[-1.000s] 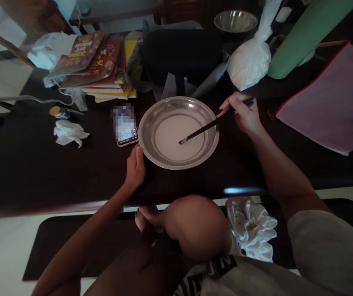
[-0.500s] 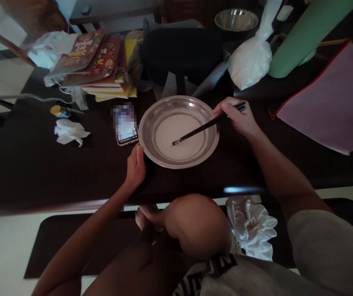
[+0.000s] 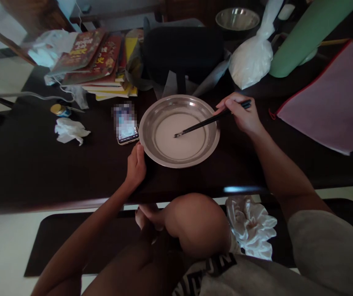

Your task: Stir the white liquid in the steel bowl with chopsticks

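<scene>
Right hand (image 3: 243, 117) has its fingers closed round the chopsticks (image 3: 208, 122), tips in the white batter in the steel bowl (image 3: 179, 130) mid-table. Left hand (image 3: 136, 166) only rests loosely against the rim, so a hard stir could probably slosh batter onto the phone (image 3: 126, 127) just beside it.

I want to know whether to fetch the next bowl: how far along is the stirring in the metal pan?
Done: pale liquid already lies in the metal pan. In hand: the right hand holds dark chopsticks with tips in the liquid, and the left hand steadies the rim. Left: the white bag behind sits untouched; whether the mix is smooth cannot be told.
</scene>
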A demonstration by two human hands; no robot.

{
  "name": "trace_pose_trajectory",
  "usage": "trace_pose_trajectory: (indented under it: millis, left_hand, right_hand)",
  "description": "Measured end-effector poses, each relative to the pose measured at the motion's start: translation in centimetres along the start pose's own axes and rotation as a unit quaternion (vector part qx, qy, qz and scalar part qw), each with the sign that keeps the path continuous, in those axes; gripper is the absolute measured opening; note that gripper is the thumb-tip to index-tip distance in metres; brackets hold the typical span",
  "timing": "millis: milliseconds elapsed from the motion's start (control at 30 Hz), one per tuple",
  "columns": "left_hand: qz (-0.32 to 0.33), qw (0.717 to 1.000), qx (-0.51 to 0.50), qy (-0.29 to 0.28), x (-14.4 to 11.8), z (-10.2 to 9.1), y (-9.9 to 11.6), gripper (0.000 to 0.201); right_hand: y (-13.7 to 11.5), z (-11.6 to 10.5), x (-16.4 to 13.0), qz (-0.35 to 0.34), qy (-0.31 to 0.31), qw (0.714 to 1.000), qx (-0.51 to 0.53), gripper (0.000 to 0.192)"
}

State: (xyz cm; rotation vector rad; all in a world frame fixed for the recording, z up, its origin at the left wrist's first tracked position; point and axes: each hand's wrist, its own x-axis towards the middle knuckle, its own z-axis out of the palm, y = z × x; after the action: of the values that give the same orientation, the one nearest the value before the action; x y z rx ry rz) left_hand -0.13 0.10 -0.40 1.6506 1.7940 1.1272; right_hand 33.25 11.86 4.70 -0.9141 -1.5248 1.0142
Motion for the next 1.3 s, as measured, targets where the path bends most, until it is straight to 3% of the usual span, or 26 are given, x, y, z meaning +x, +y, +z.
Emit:
trace_pose_trajectory:
  millis: [100,267,467,667,833,1033,1200,1300]
  left_hand:
    - [0.000,1.000,-0.003,0.002,-0.02,0.01,-0.06,0.065]
    - [-0.005,1.000,-0.003,0.001,-0.04,-0.06,-0.03,0.065]
    - [-0.015,1.000,0.000,-0.007,-0.07,-0.14,0.05,0.067]
    - [-0.010,1.000,-0.003,-0.004,-0.05,-0.14,0.01,0.065]
    - [-0.001,1.000,0.000,-0.005,0.00,-0.09,-0.02,0.067]
    - [0.007,1.000,-0.007,-0.004,0.01,-0.07,-0.08,0.065]
    - [-0.001,1.000,-0.001,0.001,-0.01,-0.07,-0.23,0.066]
    - [0.002,1.000,-0.004,-0.003,-0.01,-0.09,-0.11,0.067]
  right_hand:
    - [0.12,-0.08,0.07,-0.005,0.022,1.000,0.004,0.039]
    - [0.32,0.09,0.03,-0.010,-0.032,0.999,-0.007,0.037]
    - [0.46,-0.27,0.30,-0.033,0.024,0.999,-0.004,0.038]
    - [-0.07,0.24,-0.06,-0.018,-0.040,0.999,-0.006,0.037]
    - [0.16,-0.12,0.14,-0.048,0.009,0.998,0.025,0.036]
    - [0.00,0.21,-0.07,-0.026,-0.047,0.999,-0.002,0.035]
    - [-0.05,0.05,0.04,-0.022,0.008,1.000,-0.003,0.042]
    - [0.11,0.07,0.01,-0.018,-0.003,1.000,0.000,0.043]
